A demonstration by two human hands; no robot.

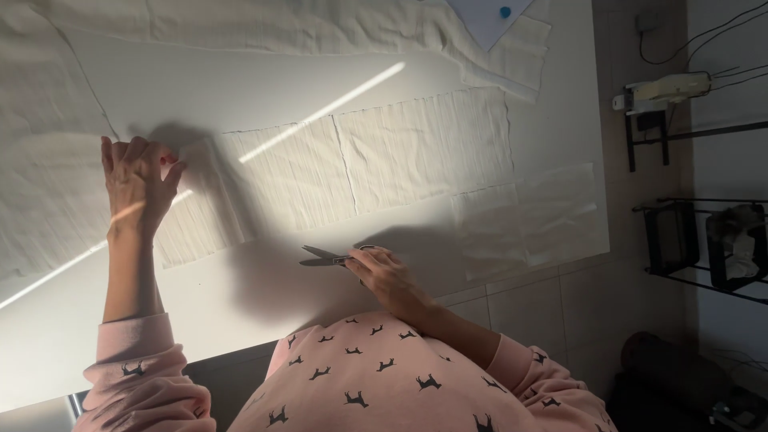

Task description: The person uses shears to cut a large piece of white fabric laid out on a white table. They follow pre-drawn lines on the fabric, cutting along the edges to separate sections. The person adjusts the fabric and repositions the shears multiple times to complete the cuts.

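White worktable (240, 88) fills most of the view, tilted in frame; its right edge runs down near the tiled floor (576, 304), its near edge sits just above the person's pink patterned top (376, 384).

Cream crinkled fabric (424, 148) lies flat across the tabletop, spread so it can be cut in panels. A cut line already parts two panels near the middle. More of the same cloth runs along the far edge (264, 24) and off the left side. A thinner, translucent piece (544, 212) lies at the right end, overlapping the table's corner region.

Left hand (136, 180) presses down on the fabric's left part, fingers curled and bunching the edge, seemingly to hold the cloth taut and still. Grip is closed on the fabric.

Right hand (384, 276) rests on bare table just below the fabric's near edge, fingers through the handles of scissors (328, 258). Blades point left, slightly apart, lying nearly flat on the table, not yet in the cloth.

Open room: bare strip of table between fabric and the body; blades have a free run leftward along it. Black metal racks (704, 240) stand well apart at right.
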